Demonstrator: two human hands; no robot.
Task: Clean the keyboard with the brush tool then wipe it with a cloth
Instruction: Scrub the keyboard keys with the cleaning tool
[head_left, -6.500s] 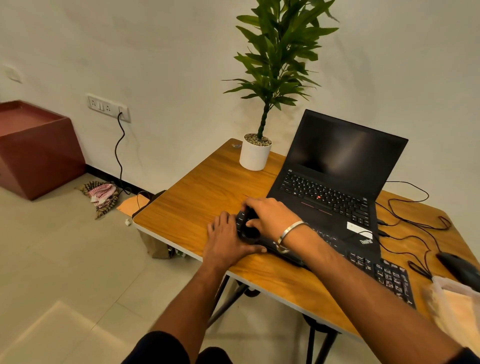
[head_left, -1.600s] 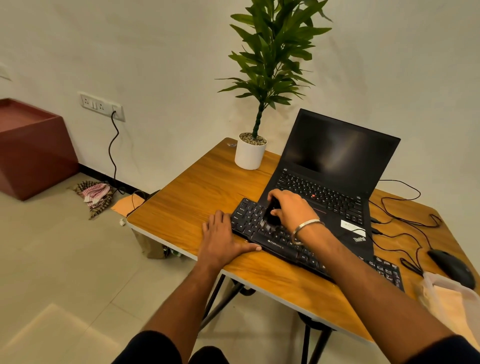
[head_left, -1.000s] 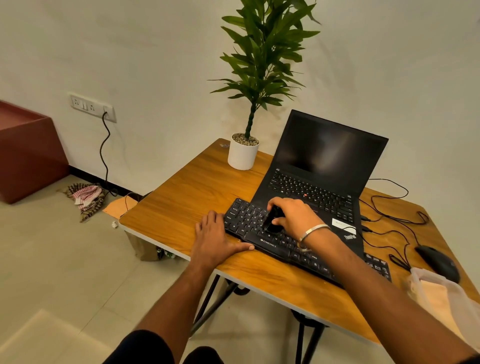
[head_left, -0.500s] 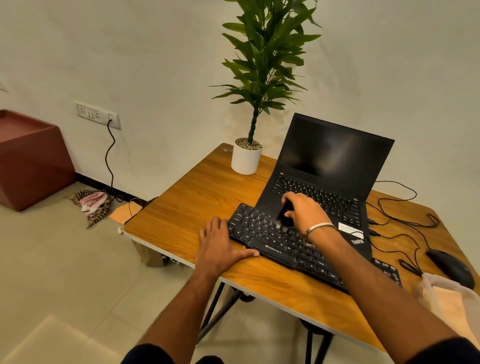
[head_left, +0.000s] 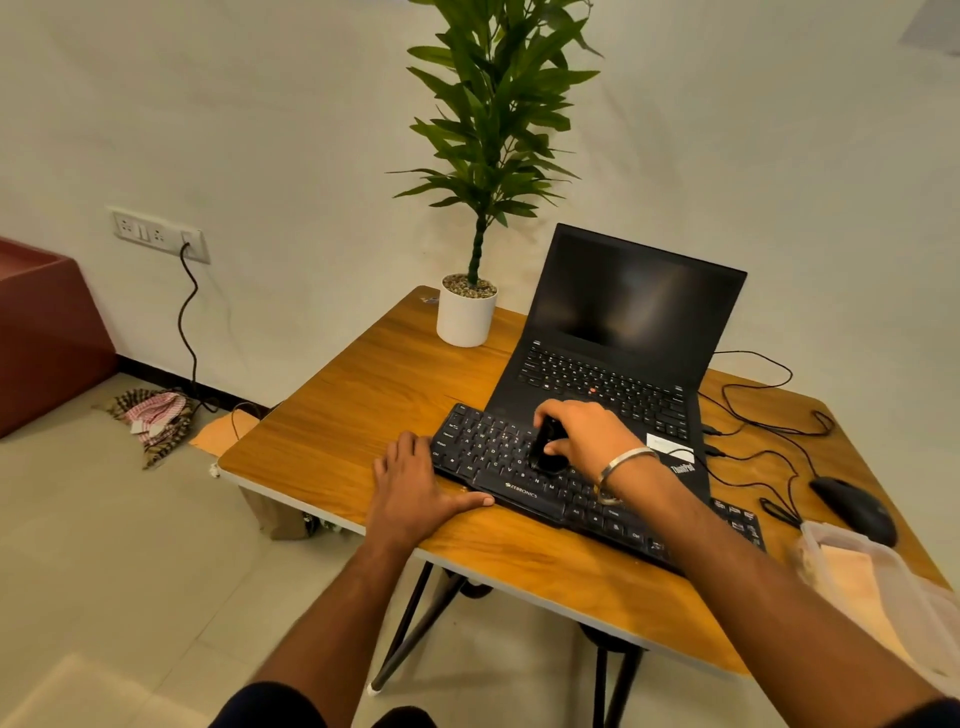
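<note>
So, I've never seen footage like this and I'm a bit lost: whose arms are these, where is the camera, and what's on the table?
The camera sits on a person's head, looking down at their own arms. The left hand lies flat on the wooden table, its thumb against the black keyboard. The right hand holds a small black brush tool on the keys. Behind stand an open laptop and a potted plant; a mouse and a clear plastic bag lie on the right.

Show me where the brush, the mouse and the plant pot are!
brush (head_left: 546, 448), head view, on its black body under the right hand.
mouse (head_left: 854, 508), head view, on its black top.
plant pot (head_left: 464, 321), head view, on its white side.
</note>
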